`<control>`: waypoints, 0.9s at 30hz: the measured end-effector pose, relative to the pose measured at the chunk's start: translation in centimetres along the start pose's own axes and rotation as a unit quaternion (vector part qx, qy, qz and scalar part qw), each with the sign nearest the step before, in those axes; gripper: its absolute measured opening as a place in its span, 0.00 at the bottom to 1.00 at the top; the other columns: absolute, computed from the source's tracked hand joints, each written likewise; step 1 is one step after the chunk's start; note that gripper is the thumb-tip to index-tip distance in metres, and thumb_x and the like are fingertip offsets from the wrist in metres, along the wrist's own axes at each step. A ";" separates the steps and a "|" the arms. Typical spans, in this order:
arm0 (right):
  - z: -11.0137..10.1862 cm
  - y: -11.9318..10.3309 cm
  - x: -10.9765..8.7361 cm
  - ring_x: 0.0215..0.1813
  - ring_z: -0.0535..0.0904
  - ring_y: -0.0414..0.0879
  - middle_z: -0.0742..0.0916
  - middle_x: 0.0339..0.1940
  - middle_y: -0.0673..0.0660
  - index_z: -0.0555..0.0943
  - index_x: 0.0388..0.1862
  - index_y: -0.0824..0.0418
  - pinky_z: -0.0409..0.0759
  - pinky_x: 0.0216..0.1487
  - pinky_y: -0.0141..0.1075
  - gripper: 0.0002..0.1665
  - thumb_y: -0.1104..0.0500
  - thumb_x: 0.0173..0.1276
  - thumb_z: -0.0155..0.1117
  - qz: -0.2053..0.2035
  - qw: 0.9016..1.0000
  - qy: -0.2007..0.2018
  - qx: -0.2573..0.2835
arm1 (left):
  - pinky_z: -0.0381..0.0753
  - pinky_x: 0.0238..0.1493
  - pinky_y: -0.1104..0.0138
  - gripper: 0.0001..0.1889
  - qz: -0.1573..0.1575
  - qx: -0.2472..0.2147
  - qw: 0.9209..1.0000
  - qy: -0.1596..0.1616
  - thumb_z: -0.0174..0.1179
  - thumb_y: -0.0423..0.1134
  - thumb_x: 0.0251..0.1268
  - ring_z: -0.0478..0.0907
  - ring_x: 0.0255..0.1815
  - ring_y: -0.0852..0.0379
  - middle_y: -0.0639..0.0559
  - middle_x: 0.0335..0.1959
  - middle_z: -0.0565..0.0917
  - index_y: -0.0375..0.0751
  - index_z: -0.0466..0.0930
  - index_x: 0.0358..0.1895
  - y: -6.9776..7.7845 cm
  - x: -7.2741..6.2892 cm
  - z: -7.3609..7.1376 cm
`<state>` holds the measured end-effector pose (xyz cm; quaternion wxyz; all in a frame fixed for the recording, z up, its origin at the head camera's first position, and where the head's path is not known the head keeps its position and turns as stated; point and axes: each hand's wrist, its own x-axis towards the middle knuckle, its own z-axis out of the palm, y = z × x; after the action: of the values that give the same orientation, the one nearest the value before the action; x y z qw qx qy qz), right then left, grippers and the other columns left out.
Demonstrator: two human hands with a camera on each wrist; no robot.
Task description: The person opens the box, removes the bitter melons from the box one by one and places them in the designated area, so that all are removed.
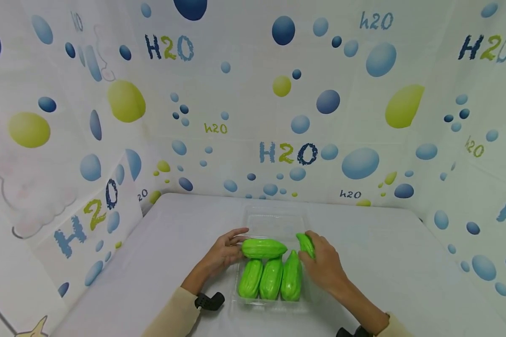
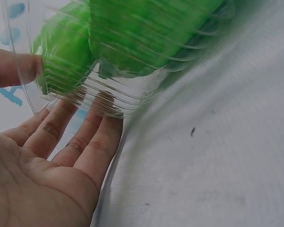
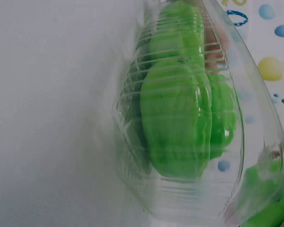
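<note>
A clear plastic clamshell box (image 1: 270, 302) sits on the table, its lid (image 1: 274, 220) folded open toward the back. Inside are glossy green ridged gourd-like pieces: three stand side by side, such as the middle gourd (image 1: 271, 280), and another gourd (image 1: 263, 248) lies crosswise behind them. My left hand (image 1: 223, 252) holds the box at its left side, thumb at the rim and fingers against the ribbed wall (image 2: 128, 90). My right hand (image 1: 324, 262) grips one more green gourd (image 1: 306, 245) over the back right corner of the box. Part of it is hidden by my fingers.
A white cloth covers the table (image 1: 383, 262). Behind it and at both sides hangs a white curtain (image 1: 244, 93) printed with blue and green dots and H2O lettering. Dark bands (image 1: 209, 302) are worn at both wrists.
</note>
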<state>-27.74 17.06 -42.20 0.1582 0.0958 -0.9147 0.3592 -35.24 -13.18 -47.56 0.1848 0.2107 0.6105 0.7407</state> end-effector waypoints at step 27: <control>-1.7 3.7 0.7 0.46 0.78 0.54 0.85 0.53 0.64 0.76 0.68 0.61 0.77 0.42 0.38 0.30 0.54 0.68 0.66 0.115 0.989 0.063 0.072 | 0.83 0.54 0.67 0.41 0.004 0.004 1.000 -0.004 0.50 0.21 0.60 0.80 0.58 0.55 0.35 0.67 0.71 0.29 0.49 0.79 0.1 0.0 0.0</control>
<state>-29.12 20.83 -43.11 0.1658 -0.0217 -0.8796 0.4454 -35.18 -13.19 -47.44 0.1834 0.2166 0.6117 0.7384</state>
